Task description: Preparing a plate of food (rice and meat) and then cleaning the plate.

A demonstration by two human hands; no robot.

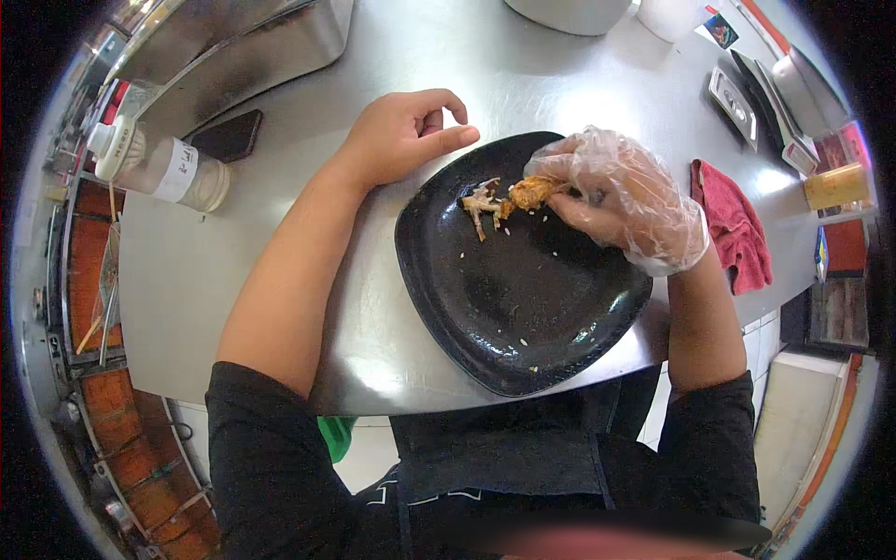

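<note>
A black square plate (525,294) with rounded corners lies near the front edge of the steel table, a few rice grains scattered on it. My right hand (616,196), in a clear plastic glove, pinches a piece of browned, fried-looking meat (533,192) over the plate's upper part. Just left of that piece lie picked bones (483,204), close against it. My left hand (416,133) is bare and holds nothing; it rests on the table beyond the plate's upper left rim, its fingers loosely curled and the thumb stretched out towards the plate.
On the left are a lidded clear bottle (157,164) with a written label, a dark phone (231,136) and a steel container (280,63). A red cloth (731,224) lies right of my gloved hand. Steel lids (733,105) stand at the upper right, a round metal vessel (574,14) at the top.
</note>
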